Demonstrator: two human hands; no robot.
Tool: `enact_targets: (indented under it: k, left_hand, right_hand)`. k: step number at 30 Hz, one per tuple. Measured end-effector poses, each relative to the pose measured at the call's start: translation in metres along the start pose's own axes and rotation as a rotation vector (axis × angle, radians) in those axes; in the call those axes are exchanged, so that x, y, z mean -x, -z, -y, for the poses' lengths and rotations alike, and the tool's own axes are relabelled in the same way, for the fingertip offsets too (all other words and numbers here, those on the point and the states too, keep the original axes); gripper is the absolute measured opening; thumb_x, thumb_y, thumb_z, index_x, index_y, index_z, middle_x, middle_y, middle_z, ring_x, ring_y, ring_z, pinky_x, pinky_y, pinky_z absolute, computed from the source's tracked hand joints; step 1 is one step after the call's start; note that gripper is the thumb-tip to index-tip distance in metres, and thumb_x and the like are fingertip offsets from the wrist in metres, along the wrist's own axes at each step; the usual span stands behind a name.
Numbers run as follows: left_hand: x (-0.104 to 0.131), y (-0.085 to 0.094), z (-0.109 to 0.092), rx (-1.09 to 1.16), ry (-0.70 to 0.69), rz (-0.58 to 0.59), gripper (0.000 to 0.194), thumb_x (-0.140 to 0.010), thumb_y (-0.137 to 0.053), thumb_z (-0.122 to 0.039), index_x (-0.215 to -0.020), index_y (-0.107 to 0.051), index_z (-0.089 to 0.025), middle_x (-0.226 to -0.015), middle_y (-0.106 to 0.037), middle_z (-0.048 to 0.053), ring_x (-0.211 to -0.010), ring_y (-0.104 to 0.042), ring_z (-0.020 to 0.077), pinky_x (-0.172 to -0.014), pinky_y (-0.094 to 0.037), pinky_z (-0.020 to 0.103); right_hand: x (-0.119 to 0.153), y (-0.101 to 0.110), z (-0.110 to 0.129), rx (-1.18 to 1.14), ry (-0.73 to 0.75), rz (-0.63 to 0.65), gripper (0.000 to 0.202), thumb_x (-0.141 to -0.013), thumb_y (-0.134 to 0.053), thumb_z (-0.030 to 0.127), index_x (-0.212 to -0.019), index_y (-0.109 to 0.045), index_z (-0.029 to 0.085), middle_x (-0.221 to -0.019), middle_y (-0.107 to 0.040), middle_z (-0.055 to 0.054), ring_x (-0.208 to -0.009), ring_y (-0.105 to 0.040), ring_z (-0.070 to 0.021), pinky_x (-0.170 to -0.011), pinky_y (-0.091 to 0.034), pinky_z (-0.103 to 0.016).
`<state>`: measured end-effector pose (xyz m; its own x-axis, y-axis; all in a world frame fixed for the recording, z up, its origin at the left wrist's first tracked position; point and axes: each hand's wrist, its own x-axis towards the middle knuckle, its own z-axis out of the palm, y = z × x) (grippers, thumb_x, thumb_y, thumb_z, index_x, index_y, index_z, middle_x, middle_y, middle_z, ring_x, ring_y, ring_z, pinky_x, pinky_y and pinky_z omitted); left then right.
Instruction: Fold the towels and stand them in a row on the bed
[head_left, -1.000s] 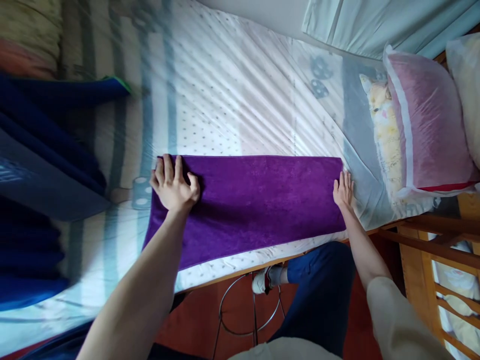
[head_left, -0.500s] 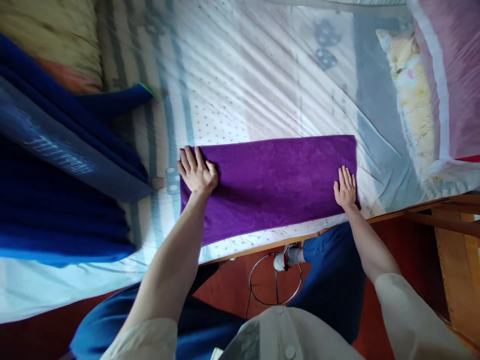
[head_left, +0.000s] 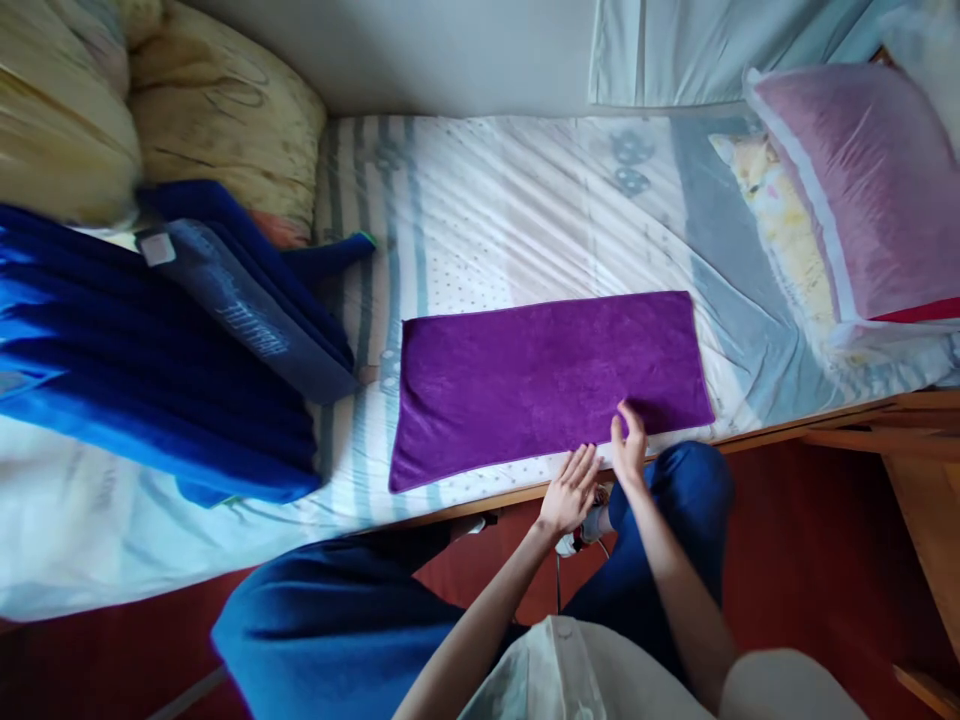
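A purple towel (head_left: 540,375) lies spread flat along the near edge of the bed, its lower left corner pulled a little outward. My left hand (head_left: 571,490) is just off the towel's near edge, palm down, fingers stretched and holding nothing. Close beside it, my right hand (head_left: 628,440) is raised at the towel's near edge, fingers partly bent and apart, nothing between them. Whether its fingertips touch the cloth I cannot tell.
The bed sheet (head_left: 480,220) is striped and wrinkled. Folded blue cloth (head_left: 172,370) is piled at left, before yellow pillows (head_left: 232,120). A pink pillow (head_left: 877,190) in clear wrapping and a cat-shaped cushion (head_left: 780,225) lie right. The wooden bed edge (head_left: 795,428) runs near my knees.
Both hands have left the towel's two ends and come together near its front edge. The view has tilted up, showing the wall and more of the pillows.
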<state>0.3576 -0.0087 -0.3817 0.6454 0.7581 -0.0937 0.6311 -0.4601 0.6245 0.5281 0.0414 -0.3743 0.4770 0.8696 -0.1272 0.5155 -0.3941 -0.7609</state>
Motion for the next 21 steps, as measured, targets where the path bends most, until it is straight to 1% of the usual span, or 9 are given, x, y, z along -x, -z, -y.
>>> enact_targets:
  k: [1, 3, 5, 6, 9, 12, 16, 18, 21]
  left_hand:
    - [0.003, 0.005, 0.004, 0.032, -0.049, 0.029, 0.056, -0.097, -0.040, -0.026, -0.152, -0.051, -0.025, -0.152, -0.055, 0.012, -0.145, -0.047, 0.0274, -0.122, -0.039, 0.052]
    - [0.003, 0.025, 0.023, 0.067, -0.061, 0.073, 0.047, -0.097, -0.041, -0.025, -0.136, -0.066, -0.026, -0.132, -0.071, 0.011, -0.126, -0.065, 0.0262, -0.111, -0.051, 0.048]
    - [-0.012, 0.056, 0.050, 0.042, 0.021, 0.080, 0.039, -0.097, -0.042, -0.025, -0.120, -0.074, -0.024, -0.114, -0.077, 0.011, -0.106, -0.072, 0.0248, -0.100, -0.058, 0.044]
    - [-0.024, 0.073, 0.063, 0.009, 0.064, 0.065, 0.038, -0.098, -0.043, -0.024, -0.117, -0.075, -0.022, -0.111, -0.077, 0.012, -0.104, -0.072, 0.0245, -0.098, -0.058, 0.043]
    - [-0.077, 0.116, 0.095, -0.101, 0.091, 0.029, 0.041, -0.097, -0.044, -0.020, -0.129, -0.068, -0.019, -0.132, -0.069, 0.013, -0.127, -0.062, 0.0250, -0.109, -0.051, 0.043]
    - [-0.137, 0.142, 0.113, -0.212, 0.155, 0.077, 0.045, -0.096, -0.046, -0.018, -0.137, -0.063, -0.015, -0.153, -0.053, 0.016, -0.144, -0.047, 0.0286, -0.116, -0.044, 0.045]
    - [-0.204, 0.158, 0.121, -0.285, 0.264, 0.198, 0.051, -0.095, -0.049, -0.020, -0.146, -0.055, -0.018, -0.163, -0.039, 0.016, -0.149, -0.039, 0.0329, -0.116, -0.042, 0.050]
    - [-0.227, 0.163, 0.121, -0.294, 0.317, 0.237, 0.054, -0.096, -0.048, -0.022, -0.150, -0.050, -0.016, -0.166, -0.033, 0.018, -0.150, -0.036, 0.0356, -0.115, -0.042, 0.054]
    - [-0.253, 0.169, 0.119, -0.293, 0.392, 0.266, 0.057, -0.096, -0.047, -0.022, -0.153, -0.045, -0.014, -0.168, -0.026, 0.020, -0.149, -0.035, 0.0387, -0.113, -0.041, 0.057]
  right_hand:
    - [0.030, -0.011, 0.004, -0.127, -0.092, -0.009, 0.049, -0.097, -0.044, 0.051, -0.121, -0.071, 0.018, -0.129, -0.071, -0.016, -0.124, -0.064, -0.0285, -0.109, -0.049, -0.047]
    - [0.080, -0.032, 0.010, -0.376, -0.342, 0.001, 0.046, -0.089, -0.054, 0.059, -0.108, -0.074, 0.021, -0.113, -0.076, -0.013, -0.106, -0.071, -0.0296, -0.093, -0.058, -0.046]
    - [0.108, -0.047, 0.017, -0.597, -0.571, 0.061, 0.045, -0.080, -0.066, 0.062, -0.098, -0.074, 0.022, -0.097, -0.078, -0.009, -0.086, -0.074, -0.0298, -0.075, -0.060, -0.043]
    - [0.114, -0.053, 0.021, -0.687, -0.651, 0.087, 0.044, -0.076, -0.071, 0.063, -0.094, -0.074, 0.023, -0.091, -0.078, -0.007, -0.077, -0.073, -0.0286, -0.069, -0.060, -0.042]
    - [0.104, -0.060, 0.035, -0.858, -0.745, 0.134, 0.047, -0.068, -0.081, 0.061, -0.090, -0.073, 0.021, -0.085, -0.078, -0.005, -0.061, -0.070, -0.0219, -0.060, -0.058, -0.036]
    - [0.086, -0.060, 0.046, -0.928, -0.770, 0.154, 0.050, -0.064, -0.084, 0.059, -0.091, -0.073, 0.018, -0.088, -0.079, -0.007, -0.059, -0.069, -0.0169, -0.062, -0.059, -0.031]
    - [0.086, -0.065, 0.044, -0.945, -0.847, 0.142, 0.058, -0.065, -0.084, 0.058, -0.104, -0.072, 0.017, -0.095, -0.080, -0.010, -0.065, -0.073, -0.0172, -0.064, -0.061, -0.030]
    - [0.091, -0.069, 0.038, -0.933, -0.860, 0.127, 0.063, -0.066, -0.083, 0.059, -0.111, -0.069, 0.017, -0.098, -0.080, -0.011, -0.067, -0.075, -0.0192, -0.061, -0.061, -0.030]
    - [0.093, -0.075, 0.035, -0.942, -0.844, 0.103, 0.064, -0.069, -0.082, 0.062, -0.113, -0.066, 0.018, -0.105, -0.080, -0.014, -0.074, -0.077, -0.0216, -0.064, -0.062, -0.031]
